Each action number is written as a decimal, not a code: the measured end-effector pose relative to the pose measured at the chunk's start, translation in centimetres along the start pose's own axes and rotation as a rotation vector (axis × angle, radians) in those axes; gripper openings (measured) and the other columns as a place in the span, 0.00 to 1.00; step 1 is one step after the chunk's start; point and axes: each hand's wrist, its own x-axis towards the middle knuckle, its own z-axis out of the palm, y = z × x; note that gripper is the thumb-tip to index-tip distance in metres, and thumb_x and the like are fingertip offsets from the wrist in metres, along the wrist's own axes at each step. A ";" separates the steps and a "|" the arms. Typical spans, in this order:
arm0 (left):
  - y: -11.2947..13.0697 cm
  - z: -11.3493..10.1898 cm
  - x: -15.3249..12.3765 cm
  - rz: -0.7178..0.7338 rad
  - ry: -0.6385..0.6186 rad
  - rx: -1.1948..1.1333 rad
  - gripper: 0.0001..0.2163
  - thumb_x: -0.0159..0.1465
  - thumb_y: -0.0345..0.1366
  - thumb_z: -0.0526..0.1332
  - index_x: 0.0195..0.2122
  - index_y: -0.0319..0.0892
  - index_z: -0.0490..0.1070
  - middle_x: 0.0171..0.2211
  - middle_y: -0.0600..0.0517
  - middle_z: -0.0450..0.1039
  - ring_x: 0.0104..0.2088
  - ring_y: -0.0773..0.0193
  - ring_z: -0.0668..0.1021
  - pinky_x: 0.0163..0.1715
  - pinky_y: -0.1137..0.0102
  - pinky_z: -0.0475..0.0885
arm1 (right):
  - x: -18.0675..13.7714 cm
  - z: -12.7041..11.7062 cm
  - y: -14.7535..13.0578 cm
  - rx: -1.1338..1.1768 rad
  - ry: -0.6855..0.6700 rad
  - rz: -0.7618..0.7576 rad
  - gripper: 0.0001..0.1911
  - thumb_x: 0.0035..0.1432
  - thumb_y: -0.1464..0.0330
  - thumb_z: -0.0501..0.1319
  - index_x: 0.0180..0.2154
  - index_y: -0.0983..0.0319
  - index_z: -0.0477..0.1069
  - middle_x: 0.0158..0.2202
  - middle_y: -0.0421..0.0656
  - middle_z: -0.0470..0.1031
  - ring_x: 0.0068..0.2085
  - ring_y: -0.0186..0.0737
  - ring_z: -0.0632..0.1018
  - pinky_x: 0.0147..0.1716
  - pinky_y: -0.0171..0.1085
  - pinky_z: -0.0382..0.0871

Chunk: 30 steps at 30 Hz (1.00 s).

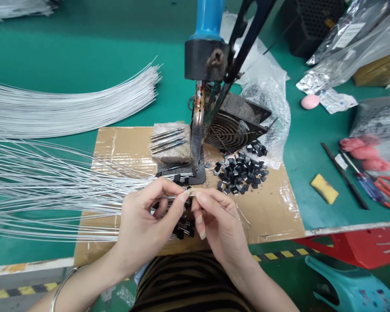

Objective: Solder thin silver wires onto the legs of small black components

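Note:
My left hand [147, 216] is closed in a pinch on a thin white wire [169, 197] and cups several small black components [183, 227] against its fingers. My right hand [214, 221] meets it fingertip to fingertip, pinching the same wire end, with thin metal leads sticking out to the right. Both hands hover over a brown cardboard sheet [273, 208] near the table's front edge. A fan of long white wires [52, 186] runs in from the left to my hands. A pile of loose black components [242, 171] lies just beyond my right hand.
A soldering iron stand with a blue handle [208, 26] and a metal fan grille [227, 130] rises behind my hands. A second wire bundle [68, 104] lies at the back left. Scissors [388, 188], a yellow sponge [324, 189] and plastic bags [344, 47] are at right.

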 end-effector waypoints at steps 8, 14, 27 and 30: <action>0.0 -0.3 0.3 -0.043 0.031 -0.057 0.06 0.68 0.37 0.65 0.34 0.43 0.76 0.26 0.55 0.75 0.23 0.69 0.72 0.22 0.73 0.63 | 0.2 -0.7 -0.1 -0.051 -0.029 -0.079 0.10 0.59 0.60 0.73 0.39 0.58 0.87 0.29 0.40 0.81 0.21 0.29 0.75 0.18 0.27 0.75; -0.2 -0.3 0.2 -0.026 0.049 -0.036 0.04 0.68 0.37 0.66 0.36 0.44 0.77 0.26 0.56 0.74 0.23 0.70 0.71 0.23 0.73 0.64 | 0.1 -1.3 0.2 -0.148 -0.055 -0.135 0.06 0.62 0.63 0.73 0.40 0.57 0.87 0.30 0.40 0.83 0.22 0.29 0.79 0.22 0.28 0.78; -0.3 0.2 0.1 0.095 0.075 -0.041 0.03 0.68 0.32 0.67 0.35 0.45 0.78 0.26 0.58 0.74 0.24 0.72 0.72 0.25 0.76 0.68 | 0.0 -0.8 0.2 -0.102 -0.074 -0.163 0.03 0.63 0.66 0.73 0.39 0.57 0.87 0.30 0.38 0.82 0.22 0.27 0.79 0.23 0.25 0.79; -0.4 0.3 0.1 0.123 0.096 -0.030 0.03 0.68 0.32 0.67 0.35 0.45 0.78 0.26 0.58 0.75 0.24 0.72 0.72 0.25 0.76 0.68 | 0.0 -0.7 0.3 -0.078 -0.064 -0.154 0.03 0.62 0.66 0.73 0.38 0.58 0.87 0.29 0.37 0.82 0.21 0.26 0.78 0.22 0.25 0.78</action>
